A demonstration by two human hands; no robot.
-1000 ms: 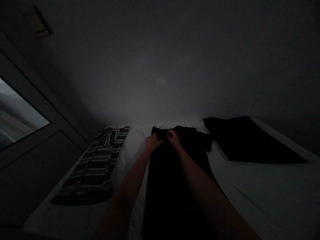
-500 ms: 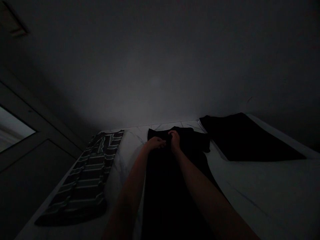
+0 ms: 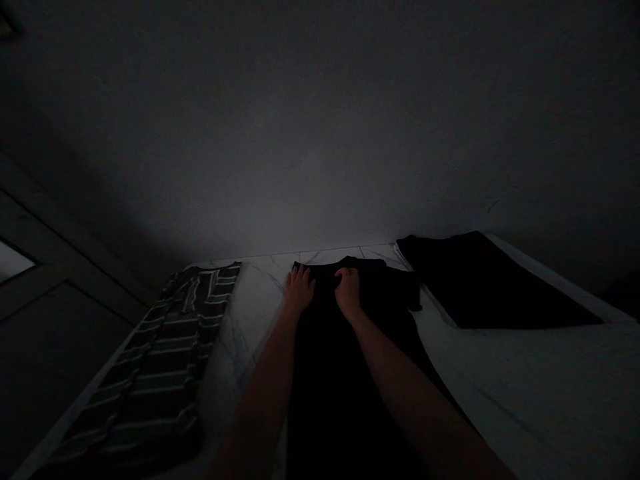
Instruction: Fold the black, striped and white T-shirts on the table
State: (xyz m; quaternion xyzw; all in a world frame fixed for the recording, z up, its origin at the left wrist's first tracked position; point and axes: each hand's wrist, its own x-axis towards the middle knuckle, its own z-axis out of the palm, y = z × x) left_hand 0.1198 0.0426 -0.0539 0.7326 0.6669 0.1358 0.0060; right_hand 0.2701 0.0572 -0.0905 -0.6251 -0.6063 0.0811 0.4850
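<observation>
Your left hand (image 3: 299, 288) rests with its fingers slightly apart on the far left corner of the black shirt (image 3: 345, 373), while your right hand (image 3: 347, 291) touches it just beside, fingers curled, though you cannot tell whether they pinch the fabric. The shirt lies lengthwise across the middle of the marbled table (image 3: 525, 380), its top near the far edge by the wall (image 3: 320, 133), between the striped garment (image 3: 165, 363) along the left edge and the dark cloth (image 3: 500, 287) near the far right corner.
</observation>
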